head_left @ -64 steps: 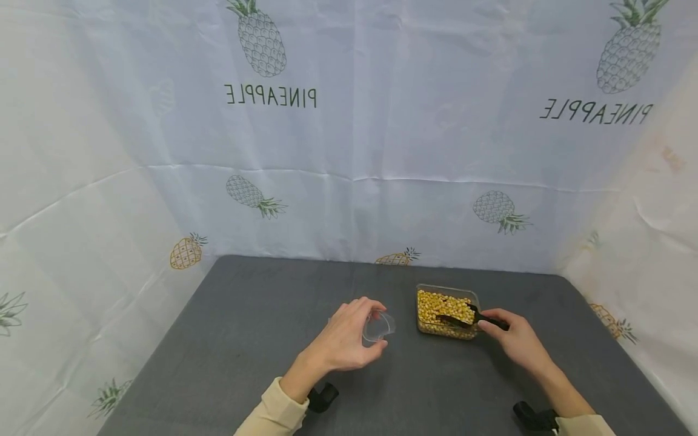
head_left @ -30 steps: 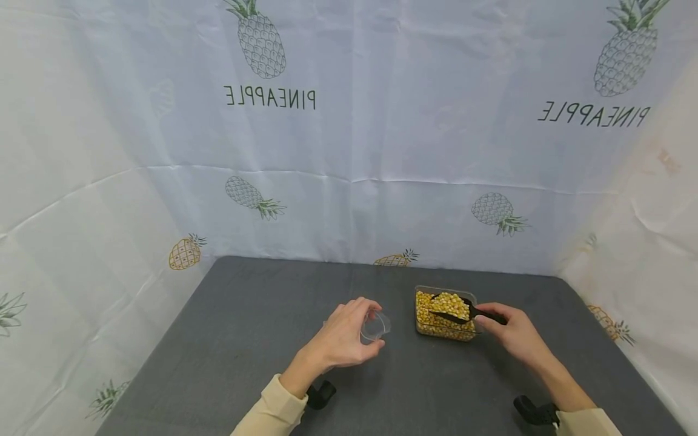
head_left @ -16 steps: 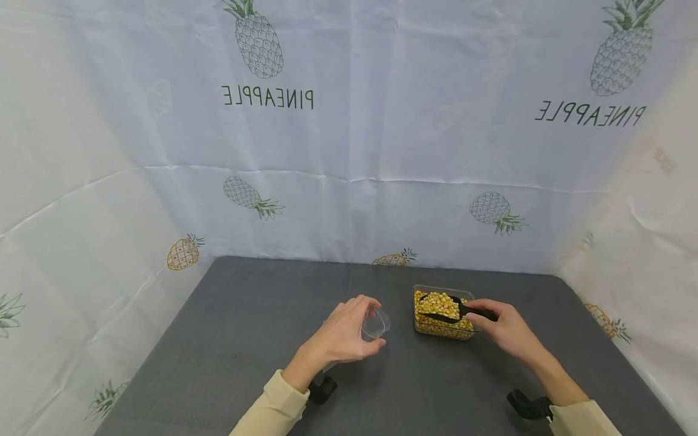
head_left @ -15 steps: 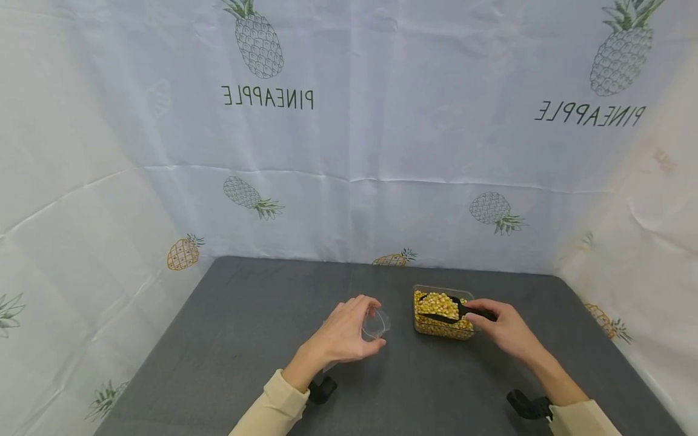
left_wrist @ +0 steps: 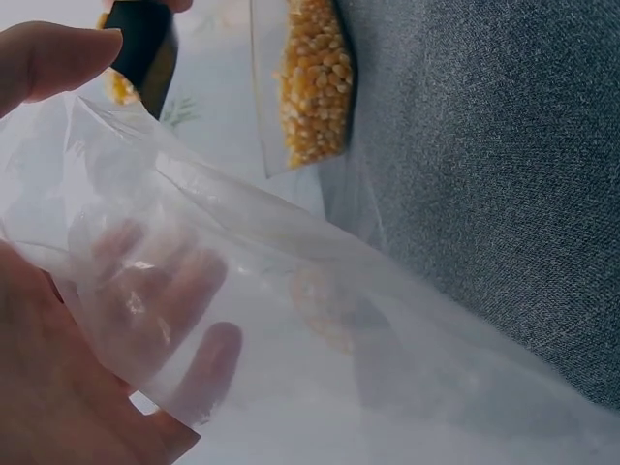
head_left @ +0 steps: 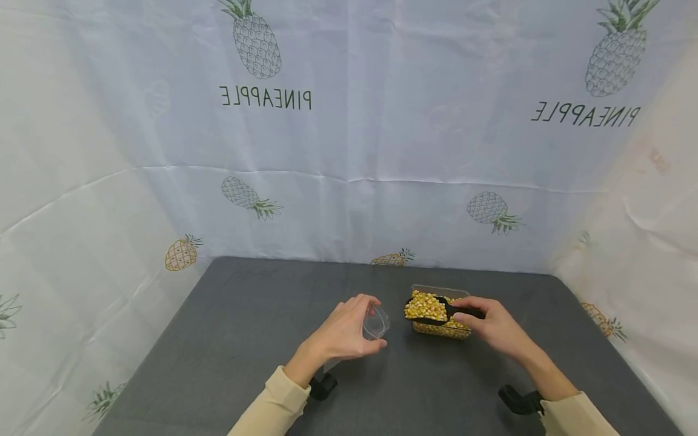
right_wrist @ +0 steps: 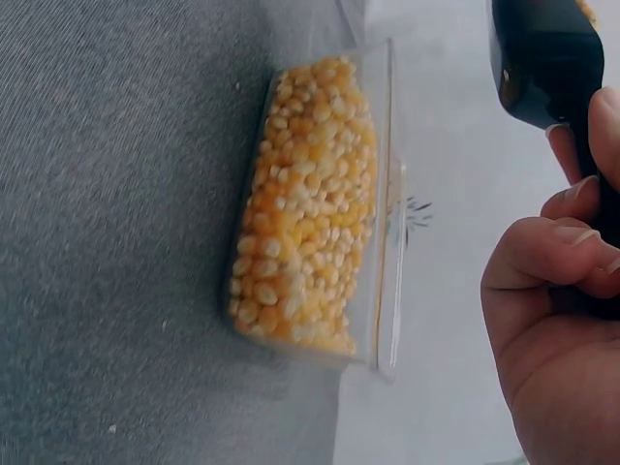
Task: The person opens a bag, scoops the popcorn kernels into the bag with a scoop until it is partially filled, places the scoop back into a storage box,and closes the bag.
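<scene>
My left hand (head_left: 346, 332) grips a clear plastic bag (head_left: 376, 322), thumb and fingers spread so its mouth gapes toward the right. In the left wrist view the bag (left_wrist: 291, 320) hangs long, and fingers show blurred through its film. A black scoop (head_left: 428, 321) heaped with yellow corn kernels (head_left: 424, 305) is held by its handle in my right hand (head_left: 493, 327). It hovers over the left side of a clear rectangular container (right_wrist: 386, 291) of corn kernels (right_wrist: 310, 203), a short gap from the bag's mouth. The right wrist view shows my fingers curled round the handle.
The dark grey table (head_left: 262, 315) lies under everything. White cloth (head_left: 354, 139) with pineapple prints hangs behind it and at both sides. Black straps with camera mounts (head_left: 520, 401) sit at the wrists. The container stands just right of the left hand.
The loaded scoop has risen out of the corn and shifted left toward the bag, which my left hand keeps nearly in place. The container has not visibly moved on the table.
</scene>
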The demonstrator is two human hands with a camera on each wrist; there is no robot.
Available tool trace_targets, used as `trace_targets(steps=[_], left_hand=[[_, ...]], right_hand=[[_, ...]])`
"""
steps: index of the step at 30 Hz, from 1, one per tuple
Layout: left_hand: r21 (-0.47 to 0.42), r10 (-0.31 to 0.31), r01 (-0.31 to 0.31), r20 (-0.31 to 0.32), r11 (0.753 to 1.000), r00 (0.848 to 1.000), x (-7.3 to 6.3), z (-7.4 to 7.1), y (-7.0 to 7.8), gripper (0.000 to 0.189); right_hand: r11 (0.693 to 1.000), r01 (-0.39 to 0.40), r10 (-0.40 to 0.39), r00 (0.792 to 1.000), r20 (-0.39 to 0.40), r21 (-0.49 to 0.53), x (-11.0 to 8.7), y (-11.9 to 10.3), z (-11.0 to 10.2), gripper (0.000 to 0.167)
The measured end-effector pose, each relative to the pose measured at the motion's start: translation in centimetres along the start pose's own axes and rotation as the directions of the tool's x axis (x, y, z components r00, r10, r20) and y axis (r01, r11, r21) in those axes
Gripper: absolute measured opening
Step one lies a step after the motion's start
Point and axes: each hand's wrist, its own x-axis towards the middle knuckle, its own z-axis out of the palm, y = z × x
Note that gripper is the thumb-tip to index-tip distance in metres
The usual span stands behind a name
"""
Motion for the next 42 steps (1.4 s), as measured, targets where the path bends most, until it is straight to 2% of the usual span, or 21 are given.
trace_targets(steps=[18, 25, 33, 42], left_hand=[[0.021, -0.012, 0.012, 0.035, 1.000, 0.999, 0.3, 0.3, 0.0, 0.069], [0.010, -0.018, 0.017, 0.060, 1.000, 0.998, 0.4, 0.3, 0.3, 0.070], [0.019, -0.015, 0.014, 0.071, 1.000, 0.997, 0.6, 0.4, 0.6, 0.066], [0.032, -0.024, 0.021, 0.083, 0.999, 0.996, 0.7, 0.4, 0.9, 0.068]], right_hand=[[0.996, 0.075, -0.078, 0.994, 0.070, 0.055, 0.4, -1.7, 1.1, 0.033], [0.992, 0.125, -0.127, 0.988, 0.093, 0.028, 0.6, -2.2, 1.5, 0.031], [0.990, 0.138, -0.141, 0.983, 0.118, 0.030, 0.9, -3.0, 1.9, 0.032], [0.987, 0.157, -0.159, 0.976, 0.147, 0.021, 1.3, -3.0, 2.4, 0.031]])
